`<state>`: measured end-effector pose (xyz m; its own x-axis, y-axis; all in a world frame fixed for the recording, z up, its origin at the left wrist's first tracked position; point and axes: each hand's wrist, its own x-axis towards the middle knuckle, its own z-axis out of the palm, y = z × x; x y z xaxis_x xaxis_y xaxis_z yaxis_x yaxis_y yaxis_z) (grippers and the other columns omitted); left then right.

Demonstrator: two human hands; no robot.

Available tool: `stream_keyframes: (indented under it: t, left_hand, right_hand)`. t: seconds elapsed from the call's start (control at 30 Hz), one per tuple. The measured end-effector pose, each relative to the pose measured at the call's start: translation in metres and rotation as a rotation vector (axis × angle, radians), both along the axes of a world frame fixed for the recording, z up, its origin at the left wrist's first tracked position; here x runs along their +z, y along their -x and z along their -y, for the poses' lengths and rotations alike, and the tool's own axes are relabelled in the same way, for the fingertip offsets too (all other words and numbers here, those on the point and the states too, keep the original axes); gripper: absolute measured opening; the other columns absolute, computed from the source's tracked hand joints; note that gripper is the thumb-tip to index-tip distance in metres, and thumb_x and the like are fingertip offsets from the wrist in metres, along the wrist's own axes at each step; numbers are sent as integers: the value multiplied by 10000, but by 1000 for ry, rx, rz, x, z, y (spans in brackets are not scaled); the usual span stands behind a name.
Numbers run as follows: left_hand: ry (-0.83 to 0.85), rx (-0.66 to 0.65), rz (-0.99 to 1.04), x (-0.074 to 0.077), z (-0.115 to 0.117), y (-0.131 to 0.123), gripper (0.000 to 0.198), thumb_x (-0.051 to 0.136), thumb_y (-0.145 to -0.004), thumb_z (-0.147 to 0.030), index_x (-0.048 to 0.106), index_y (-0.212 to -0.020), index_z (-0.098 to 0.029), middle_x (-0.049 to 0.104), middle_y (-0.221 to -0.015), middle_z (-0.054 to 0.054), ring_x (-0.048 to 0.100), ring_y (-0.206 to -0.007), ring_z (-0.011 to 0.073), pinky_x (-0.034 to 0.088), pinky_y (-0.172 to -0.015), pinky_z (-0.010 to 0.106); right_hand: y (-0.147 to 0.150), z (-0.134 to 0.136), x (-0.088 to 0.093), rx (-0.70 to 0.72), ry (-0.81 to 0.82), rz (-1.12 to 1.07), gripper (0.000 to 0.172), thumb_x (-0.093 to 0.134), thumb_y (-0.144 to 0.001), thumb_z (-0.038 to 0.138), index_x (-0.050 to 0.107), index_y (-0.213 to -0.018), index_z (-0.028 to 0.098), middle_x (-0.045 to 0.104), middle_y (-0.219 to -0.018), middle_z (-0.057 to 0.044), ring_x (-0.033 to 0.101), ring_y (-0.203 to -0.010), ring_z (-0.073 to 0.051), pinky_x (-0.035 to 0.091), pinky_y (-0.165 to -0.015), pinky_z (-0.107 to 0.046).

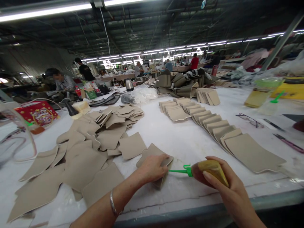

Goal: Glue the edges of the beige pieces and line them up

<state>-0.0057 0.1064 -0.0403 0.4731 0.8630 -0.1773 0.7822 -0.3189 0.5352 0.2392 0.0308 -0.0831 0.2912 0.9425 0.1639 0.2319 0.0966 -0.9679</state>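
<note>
My left hand [153,167] presses down on a beige fabric piece [152,152] near the table's front edge, fingers closed over its right edge. My right hand [222,182] grips a yellow glue bottle [212,169] with a green nozzle [179,171]. The nozzle tip points left and touches the edge of the fabric piece under my left fingers. A silver bracelet [113,204] sits on my left wrist.
A loose heap of beige pieces [95,139] covers the table's left. An overlapping row of pieces [213,126] runs along the right. Another glue bottle [263,91], glasses [249,119] and tools lie far right. A person [60,80] sits at back left, others work beyond.
</note>
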Motion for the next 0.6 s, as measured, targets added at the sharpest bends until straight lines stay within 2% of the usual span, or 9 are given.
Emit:
stream_keyframes:
  t: [0.1,0.17,0.2,0.27,0.33,0.4,0.47,0.53,0.6]
  left_hand:
    - [167,40,89,0,-3,4,538,514,-770,-251,567,-1305,-265,633,-734,6,610,-660,208,466,-647,283]
    - [302,77,172,-1,-4,8,508,470,-817,-272,538,-1320,-264,610,-719,-10,585,-568,181,454,-575,269]
    - [300,94,198,-2,-5,10,473,451,-837,-275,550,-1299,-257,609,-726,-10,585,-573,175,455,-582,266]
    - [112,161,170,-2,-7,16,387,453,-856,-270,612,-1207,-230,626,-798,12,609,-705,181,466,-696,276]
    - [-150,290,41,-1,-10,22,348,494,-854,-273,632,-1165,-202,631,-970,59,599,-914,206,435,-842,293]
    - [-248,402,-116,0,-16,29,374,530,-839,-282,610,-1188,-173,597,-1105,107,564,-1033,240,406,-895,318]
    - [-144,451,-126,0,-24,35,377,600,-770,-250,618,-1137,-164,608,-1066,106,567,-1008,249,414,-835,306]
    - [111,502,77,-2,-33,38,299,648,-655,-158,647,-954,-165,627,-855,44,582,-838,205,406,-690,247]
    - [359,549,299,-2,-43,38,185,638,-575,-98,620,-750,-155,546,-614,-21,520,-599,137,323,-519,197]
  right_hand:
    - [-9,-7,3,59,143,-579,463,762,-723,418,616,-1111,211,676,-1056,-81,644,-952,-308,565,-788,-423]
    - [-15,-12,5,-20,226,-912,350,751,-721,332,665,-1037,210,678,-1115,-78,647,-985,-295,586,-767,-399]
    - [-18,-14,6,-89,251,-1044,286,727,-739,303,685,-1008,213,679,-1130,-68,654,-981,-278,593,-761,-377]
    - [-21,-17,8,-182,278,-1251,203,653,-811,290,707,-993,219,684,-1131,-50,668,-955,-248,594,-769,-344]
    - [-21,-18,11,-206,283,-1383,215,585,-874,332,721,-999,220,694,-1110,-49,677,-929,-237,594,-766,-324]
    - [-21,-18,13,-204,292,-1462,257,564,-889,383,732,-998,222,700,-1092,-58,681,-909,-235,596,-746,-303]
    - [-21,-18,13,-196,288,-1508,284,561,-882,418,738,-1001,231,697,-1105,-60,682,-885,-227,597,-717,-284]
    - [-25,-18,6,-169,286,-1542,306,560,-872,429,739,-1019,229,690,-1123,-65,681,-874,-228,597,-709,-285]
    - [-33,-19,-7,-129,282,-1555,341,565,-855,434,737,-1041,205,692,-1103,-97,680,-875,-238,596,-717,-297]
